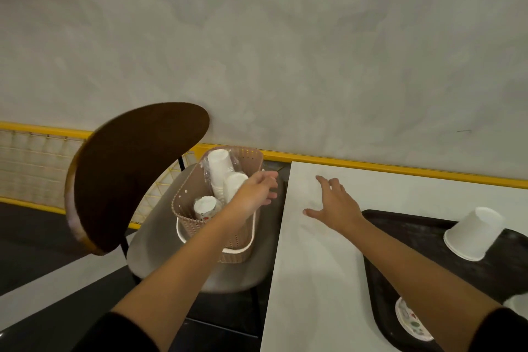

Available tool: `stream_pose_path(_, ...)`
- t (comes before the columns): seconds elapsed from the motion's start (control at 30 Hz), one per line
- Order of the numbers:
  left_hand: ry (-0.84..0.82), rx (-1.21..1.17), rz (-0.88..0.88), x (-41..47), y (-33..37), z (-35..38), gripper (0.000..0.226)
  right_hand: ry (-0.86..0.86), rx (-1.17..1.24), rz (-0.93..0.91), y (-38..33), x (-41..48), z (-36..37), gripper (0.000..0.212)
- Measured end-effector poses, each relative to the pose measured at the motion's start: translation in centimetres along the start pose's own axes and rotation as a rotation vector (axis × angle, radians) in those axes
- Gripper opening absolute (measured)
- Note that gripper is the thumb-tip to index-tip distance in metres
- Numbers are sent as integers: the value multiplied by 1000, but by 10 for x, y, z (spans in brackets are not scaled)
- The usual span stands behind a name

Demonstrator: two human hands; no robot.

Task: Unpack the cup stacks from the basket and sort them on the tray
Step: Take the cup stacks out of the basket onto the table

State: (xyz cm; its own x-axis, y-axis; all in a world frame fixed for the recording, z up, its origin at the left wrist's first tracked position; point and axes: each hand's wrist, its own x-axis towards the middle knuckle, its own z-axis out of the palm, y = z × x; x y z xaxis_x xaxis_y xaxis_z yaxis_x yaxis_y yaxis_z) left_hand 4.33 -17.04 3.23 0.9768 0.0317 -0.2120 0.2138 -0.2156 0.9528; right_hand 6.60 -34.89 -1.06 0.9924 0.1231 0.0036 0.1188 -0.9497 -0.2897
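While my left hand (258, 188) hovers loose-fingered and empty over the perforated beige basket (241, 238) on the chair seat (160, 237), my right hand (334, 206) lies spread flat on the smooth white table (308, 280). Film-wrapped white cup stacks (220, 167) lean inside, long axes toward the basket's far end. The dark tray (414, 237) is cut off at right.

Basket (233, 256): brown perforated plastic, white rim, upright.
White stacks (220, 168): two, leaning inside basket's far end, taller one in clear wrap.
Patterned stack (205, 206): inside basket's near end.
Tray (405, 228): black, right of basket.
Upturned white cups (474, 233): tilted, on tray.
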Motion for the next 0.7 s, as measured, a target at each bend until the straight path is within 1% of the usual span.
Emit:
stream_pose_path(0.1, 89, -58, 60, -7, 1, -29, 25, 39, 88, -39, -31, 2, -13, 80)
stream_pose_path(0.2, 194, -6, 112, -12, -3, -62, 21, 41, 188, -87, -63, 6, -18, 68)
stream_pose_path(0.3, 292, 52, 112, -16, -12, -94, 22, 16, 253, -162, -93, 10, -15, 60)
stream_pose_path(0.4, 364, 110, 90, -19, -23, -120, 22, -1, 279, -218, -118, 15, -10, 58)
stream_pose_path(0.5, 413, 147, 67, -19, -35, -139, 26, -31, 252, -267, -140, 22, -1, 57)
stream_pose_path(0.57, 441, 159, 61, -16, -45, -149, 34, -87, 236, -300, -153, 27, 7, 55)
stream_pose_path(0.63, 428, 145, 4, -11, -55, -156, 41, -150, 219, -343, -165, 31, 16, 50)
stream_pose_path(0.7, 377, 147, -84, -6, -66, -159, 42, -210, 192, -372, -177, 35, 28, 46)
